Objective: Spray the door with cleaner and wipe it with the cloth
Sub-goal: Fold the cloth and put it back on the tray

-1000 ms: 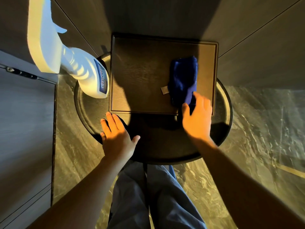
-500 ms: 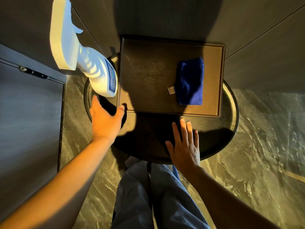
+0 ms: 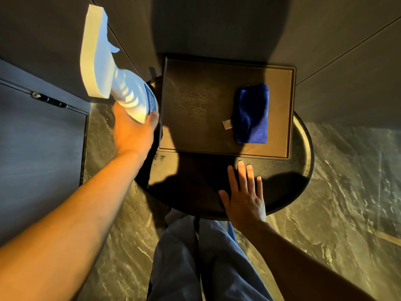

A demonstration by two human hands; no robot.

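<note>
Head view: my left hand (image 3: 133, 132) has its fingers (image 3: 154, 118) wrapped round the base of the white plastic spray bottle (image 3: 121, 92), ready to lift. My right hand (image 3: 245, 196) rests flat, fingers apart, steadying the round dark surface (image 3: 302, 135). Beyond those fingertips, the fuzzy blue cloth (image 3: 250, 114) lies folded on the rectangular tray (image 3: 195, 101).

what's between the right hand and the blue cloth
In the head view, only bare round table top and the tray's near rim separate right hand from blue cloth.

The left hand (image 3: 132, 135) has reached and wrapped the spray bottle (image 3: 130, 98); nothing else moved.
</note>
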